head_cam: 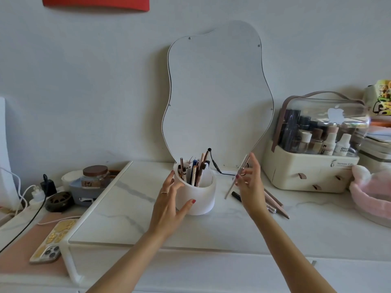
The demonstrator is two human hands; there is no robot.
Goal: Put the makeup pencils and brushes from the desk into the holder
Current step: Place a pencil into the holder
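A white round holder [197,199] stands on the marble desk in front of the mirror, with several pencils and brushes [195,171] upright in its left half. My left hand [169,199] rests against the holder's left side, fingers spread around its wall. My right hand [248,178] is raised to the right of the holder and pinches a thin white pencil [230,187], held tilted with its tip down. On the desk behind that hand lie a black pencil [236,195] and several pink and brown pencils [275,203].
A wavy mirror [218,92] leans on the wall behind the holder, a black cable [215,166] at its foot. A cosmetics box with a clear lid [313,144] stands right, a pink basket [372,193] beside it. A jar [95,176], chargers and a phone [53,242] sit left.
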